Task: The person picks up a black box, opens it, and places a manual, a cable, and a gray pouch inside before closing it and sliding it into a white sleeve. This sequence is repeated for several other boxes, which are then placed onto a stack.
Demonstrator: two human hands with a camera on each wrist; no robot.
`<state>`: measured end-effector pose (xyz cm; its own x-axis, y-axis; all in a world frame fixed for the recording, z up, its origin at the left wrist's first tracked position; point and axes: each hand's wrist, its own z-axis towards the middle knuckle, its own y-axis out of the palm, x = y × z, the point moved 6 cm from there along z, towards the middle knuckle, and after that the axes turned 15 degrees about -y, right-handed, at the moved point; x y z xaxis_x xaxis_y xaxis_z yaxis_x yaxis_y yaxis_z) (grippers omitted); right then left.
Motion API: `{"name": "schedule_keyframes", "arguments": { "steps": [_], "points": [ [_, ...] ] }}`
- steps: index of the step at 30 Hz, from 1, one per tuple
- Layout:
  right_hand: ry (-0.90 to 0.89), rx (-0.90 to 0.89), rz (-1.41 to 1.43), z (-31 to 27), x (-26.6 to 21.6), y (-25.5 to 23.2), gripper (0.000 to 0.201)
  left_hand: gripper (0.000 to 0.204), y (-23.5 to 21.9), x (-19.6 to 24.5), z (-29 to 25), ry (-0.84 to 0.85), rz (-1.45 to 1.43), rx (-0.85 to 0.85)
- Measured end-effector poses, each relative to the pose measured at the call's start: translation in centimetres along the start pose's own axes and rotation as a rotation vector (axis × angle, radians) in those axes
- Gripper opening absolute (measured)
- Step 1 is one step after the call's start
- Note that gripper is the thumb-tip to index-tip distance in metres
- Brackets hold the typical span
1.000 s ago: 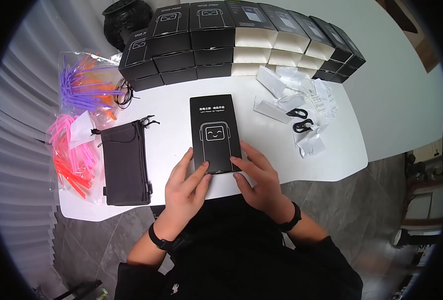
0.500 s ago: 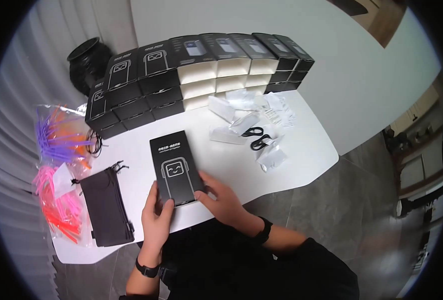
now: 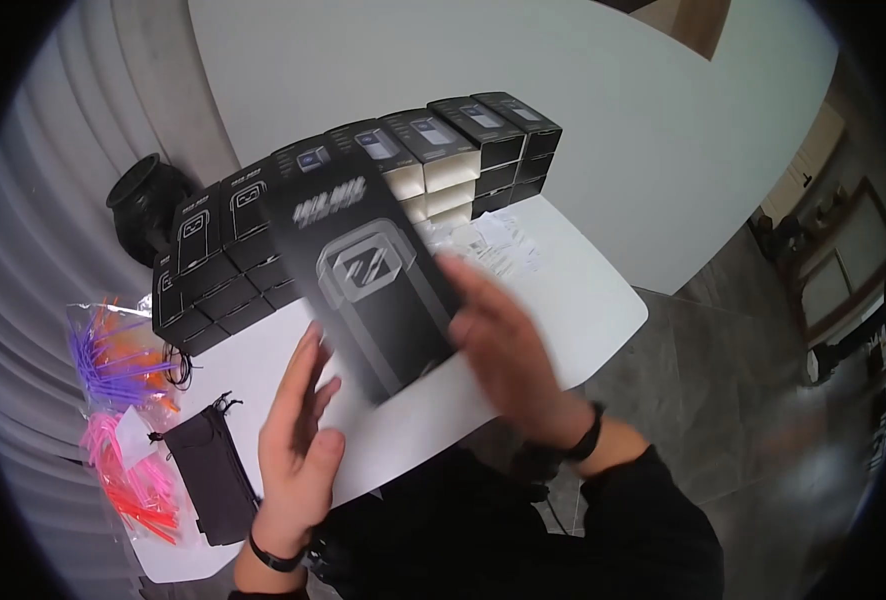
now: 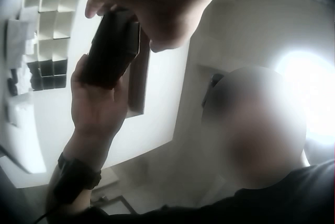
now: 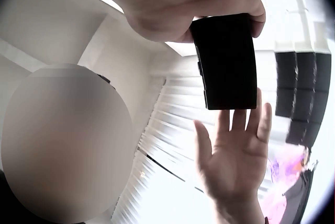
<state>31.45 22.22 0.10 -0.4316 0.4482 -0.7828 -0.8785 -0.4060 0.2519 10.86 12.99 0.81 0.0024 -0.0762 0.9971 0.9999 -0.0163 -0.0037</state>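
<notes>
A: Fingers first. What do you note?

B: Right hand (image 3: 513, 350) grips the black box (image 3: 383, 330) at its near right part, fingers curled round it. Left hand (image 3: 298, 450) is open, palm toward the box, fingers fairly straight, just beside its left edge. Whether they touch, I cannot tell.

A: Where is the box?

B: Up off the white table (image 3: 573, 290), in front of the rows of stacked boxes (image 3: 493, 145).

A: Step in hand?

B: My reading: moving the box, the right hand bearing it. Next would call for a firm grip and a level box, the left hand ready to steady it.

A: Which way does it point?

B: Long axis slants from near right to far left. The printed side faces up toward the wearer; blurred lettering lies at the far end, the outlined drawing nearer.

A: Further out?

B: Dark pouch (image 3: 213, 470) at near left; bagged coloured sticks (image 3: 113, 370) left of it. White papers (image 3: 508, 240) on the far right part of the table.
</notes>
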Motion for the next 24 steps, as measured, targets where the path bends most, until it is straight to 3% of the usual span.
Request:
{"name": "schedule_keyframes", "arguments": {
  "steps": [1,4,5,11,17,24],
  "points": [
    [0.048,0.061,0.183,2.3,-1.3,-1.0,0.056,0.077,0.9,1.6,1.5,0.028,0.001,-0.038],
    [-0.085,0.18,0.029,10.3,-4.1,-6.6,0.045,0.057,2.2,3.1,4.8,0.006,-0.04,-0.091],
    [-0.079,0.125,-0.049,12.7,-4.9,-8.5,0.044,0.052,2.6,2.9,5.4,-0.014,-0.032,-0.105],
    [0.005,0.174,-0.353,23.6,-2.4,-17.9,0.041,0.035,4.4,-1.1,7.4,-0.207,-0.007,-0.148],
    [0.182,0.23,-0.404,26.8,3.8,-22.0,0.044,0.034,3.6,-5.0,6.4,-0.352,-0.04,-0.1],
    [0.22,0.256,-0.401,27.0,6.1,-23.5,0.044,0.032,1.3,-6.2,5.4,-0.422,-0.003,-0.016]
  ]
}}
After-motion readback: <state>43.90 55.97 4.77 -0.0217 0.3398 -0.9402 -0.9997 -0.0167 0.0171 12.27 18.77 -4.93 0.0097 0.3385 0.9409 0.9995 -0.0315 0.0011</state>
